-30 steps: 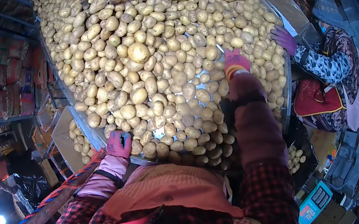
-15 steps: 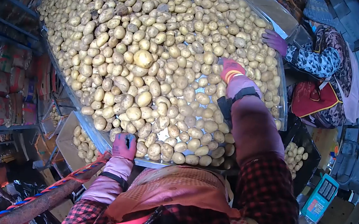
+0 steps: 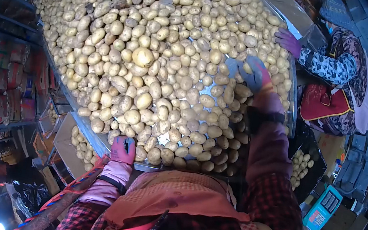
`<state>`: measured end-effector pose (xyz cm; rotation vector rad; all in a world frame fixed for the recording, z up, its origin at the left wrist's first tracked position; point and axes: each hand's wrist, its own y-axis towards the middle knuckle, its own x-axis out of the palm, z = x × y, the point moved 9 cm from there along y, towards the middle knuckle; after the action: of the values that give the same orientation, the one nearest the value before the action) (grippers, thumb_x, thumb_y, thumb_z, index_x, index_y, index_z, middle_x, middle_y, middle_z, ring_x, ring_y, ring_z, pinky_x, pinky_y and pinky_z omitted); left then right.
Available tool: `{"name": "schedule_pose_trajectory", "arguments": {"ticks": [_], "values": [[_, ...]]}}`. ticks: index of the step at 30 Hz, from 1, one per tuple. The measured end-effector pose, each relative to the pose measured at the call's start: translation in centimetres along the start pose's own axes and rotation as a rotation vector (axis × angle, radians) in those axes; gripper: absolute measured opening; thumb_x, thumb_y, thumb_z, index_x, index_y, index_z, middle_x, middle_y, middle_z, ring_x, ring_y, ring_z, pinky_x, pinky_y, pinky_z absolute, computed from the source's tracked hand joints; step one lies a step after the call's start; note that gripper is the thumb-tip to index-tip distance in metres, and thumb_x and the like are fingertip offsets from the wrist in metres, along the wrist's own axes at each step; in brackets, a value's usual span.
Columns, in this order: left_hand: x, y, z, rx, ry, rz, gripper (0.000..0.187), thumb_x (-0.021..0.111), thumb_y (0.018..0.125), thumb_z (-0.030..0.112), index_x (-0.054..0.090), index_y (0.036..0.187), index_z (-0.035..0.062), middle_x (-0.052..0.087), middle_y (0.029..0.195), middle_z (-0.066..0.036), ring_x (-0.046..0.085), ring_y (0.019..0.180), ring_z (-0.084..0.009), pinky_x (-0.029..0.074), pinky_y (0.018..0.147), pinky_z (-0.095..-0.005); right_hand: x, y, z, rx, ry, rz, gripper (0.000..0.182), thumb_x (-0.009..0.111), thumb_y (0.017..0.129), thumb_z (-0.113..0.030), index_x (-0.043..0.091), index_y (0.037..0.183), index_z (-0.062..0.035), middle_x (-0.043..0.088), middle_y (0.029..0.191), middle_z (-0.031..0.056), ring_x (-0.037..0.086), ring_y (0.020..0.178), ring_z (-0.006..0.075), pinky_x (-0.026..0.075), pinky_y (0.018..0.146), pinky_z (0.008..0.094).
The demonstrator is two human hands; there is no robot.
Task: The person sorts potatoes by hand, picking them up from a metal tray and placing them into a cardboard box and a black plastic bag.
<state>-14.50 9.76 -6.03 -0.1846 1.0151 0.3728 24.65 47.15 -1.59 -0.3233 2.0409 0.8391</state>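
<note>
A broad heap of potatoes [image 3: 142, 57] covers a metal-rimmed sorting table [image 3: 294, 116] before me. My right hand [image 3: 260, 76], in a pink and grey-blue glove, is over the right part of the heap, its palm side turned up. Its fingers curl around a potato [image 3: 247, 68], partly hidden. At the near left edge my left hand [image 3: 123, 150], in a pink glove, rests with bent fingers closed over the table's rim. Potatoes lie right beside it. Bare patches of the table surface [image 3: 207, 90] show between the potatoes.
A co-worker's purple-gloved hand [image 3: 288, 41] rests on the right side of the heap. Boxes with potatoes stand at left [image 3: 83, 145] and right [image 3: 300, 164]. A teal scale [image 3: 322, 209] lies lower right. A rope-wrapped pole [image 3: 61, 201] runs beside my left arm.
My right hand has moved slightly right and turned its palm up, with a potato now in its fingers. The left hand stays at the rim. The view has shifted slightly.
</note>
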Motion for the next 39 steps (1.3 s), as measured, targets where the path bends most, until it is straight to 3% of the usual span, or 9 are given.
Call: {"name": "schedule_pose_trajectory", "arguments": {"ticks": [3, 6, 10, 17, 21, 27, 29, 33, 39], "values": [[0.0, 0.2, 0.3, 0.066, 0.049, 0.005, 0.029, 0.068, 0.081, 0.02, 0.06, 0.103, 0.0038, 0.058, 0.097, -0.021, 0.06, 0.085, -0.0397, 0.05, 0.074, -0.0477, 8.3, 1.3, 9.3, 0.829, 0.696, -0.081, 0.032, 0.061, 0.09, -0.015, 0.059, 0.122, -0.0109, 0.063, 0.111, 0.0132, 0.063, 0.104, 0.0308, 0.052, 0.084, 0.0398], [0.1, 0.1, 0.0, 0.028, 0.038, -0.025, 0.031, 0.069, 0.081, 0.022, 0.059, 0.104, 0.004, 0.058, 0.097, -0.021, 0.06, 0.086, -0.0401, 0.05, 0.075, -0.0475, 6.5, 7.6, 0.4, 0.348, -0.479, -0.471, 0.034, 0.061, 0.09, -0.018, 0.059, 0.124, -0.0182, 0.062, 0.118, 0.0134, 0.063, 0.106, 0.0302, 0.052, 0.085, 0.0413], [-0.3, 0.1, 0.2, 0.04, 0.06, -0.021, 0.032, 0.069, 0.081, 0.023, 0.058, 0.105, 0.0042, 0.058, 0.099, -0.022, 0.06, 0.086, -0.0404, 0.05, 0.075, -0.0482, 9.8, 9.5, 0.7, 0.288, -0.575, -0.65, 0.051, 0.063, 0.087, -0.022, 0.051, 0.137, -0.0235, 0.06, 0.128, 0.0114, 0.062, 0.112, 0.0266, 0.052, 0.089, 0.0403], [0.2, -0.1, -0.4, -0.003, -0.009, -0.012, 0.028, 0.067, 0.084, 0.023, 0.06, 0.103, 0.003, 0.058, 0.097, -0.02, 0.059, 0.086, -0.0392, 0.049, 0.077, -0.0473, 3.4, -1.4, -5.2, 0.757, 1.818, -0.086, 0.052, 0.059, 0.095, -0.022, 0.041, 0.144, -0.0196, 0.055, 0.135, 0.0099, 0.063, 0.102, 0.0193, 0.053, 0.073, 0.0319], [0.2, -0.1, -0.1, 0.076, 0.007, 0.017, 0.028, 0.065, 0.085, 0.022, 0.059, 0.103, 0.0016, 0.057, 0.096, -0.02, 0.059, 0.085, -0.0387, 0.048, 0.077, -0.0467, -2.9, -5.0, -9.5, 0.609, 2.11, 0.196, 0.061, 0.041, 0.098, -0.057, 0.041, 0.141, -0.0142, 0.057, 0.131, 0.0179, 0.064, 0.083, 0.0183, 0.051, 0.057, 0.027], [0.4, -0.2, 0.3, 0.082, -0.083, -0.042, 0.029, 0.06, 0.092, 0.025, 0.061, 0.103, -0.0012, 0.058, 0.095, -0.021, 0.056, 0.09, -0.0354, 0.045, 0.083, -0.0447, -4.4, -16.9, -10.2, 0.782, 2.297, 0.254, 0.054, 0.049, 0.096, -0.057, 0.055, 0.128, -0.0136, 0.067, 0.097, 0.009, 0.06, 0.065, 0.0144, 0.046, 0.048, 0.0257], [0.3, -0.4, 1.6, 0.156, -0.025, -0.041, 0.028, 0.059, 0.093, 0.025, 0.06, 0.102, -0.0018, 0.058, 0.095, -0.02, 0.055, 0.091, -0.0343, 0.044, 0.083, -0.0448, -8.1, -22.5, -10.7, 0.891, 2.166, 0.491, 0.042, 0.056, 0.097, -0.045, 0.057, 0.123, -0.0118, 0.064, 0.083, 0.0047, 0.059, 0.063, 0.0133, 0.047, 0.05, 0.0268], [1.1, -0.2, -1.0, 0.14, -0.04, 0.009, 0.035, 0.06, 0.093, 0.025, 0.057, 0.108, -0.0063, 0.057, 0.102, -0.022, 0.054, 0.097, -0.0351, 0.043, 0.089, -0.0448, -22.0, -32.4, -9.0, 0.699, -0.151, 0.596, 0.03, 0.056, 0.096, -0.016, 0.051, 0.125, -0.0073, 0.061, 0.099, 0.0049, 0.058, 0.089, 0.0129, 0.051, 0.073, 0.0286], [0.8, -0.4, -0.8, 0.131, -0.096, 0.007, 0.041, 0.06, 0.092, 0.028, 0.057, 0.113, -0.0064, 0.055, 0.105, -0.023, 0.053, 0.1, -0.0367, 0.043, 0.091, -0.0451, -21.9, -36.0, -8.4, 1.005, -0.699, -0.069, 0.027, 0.046, 0.1, -0.022, 0.049, 0.125, -0.0109, 0.061, 0.108, 0.0071, 0.058, 0.109, 0.0242, 0.048, 0.092, 0.0379]]}}
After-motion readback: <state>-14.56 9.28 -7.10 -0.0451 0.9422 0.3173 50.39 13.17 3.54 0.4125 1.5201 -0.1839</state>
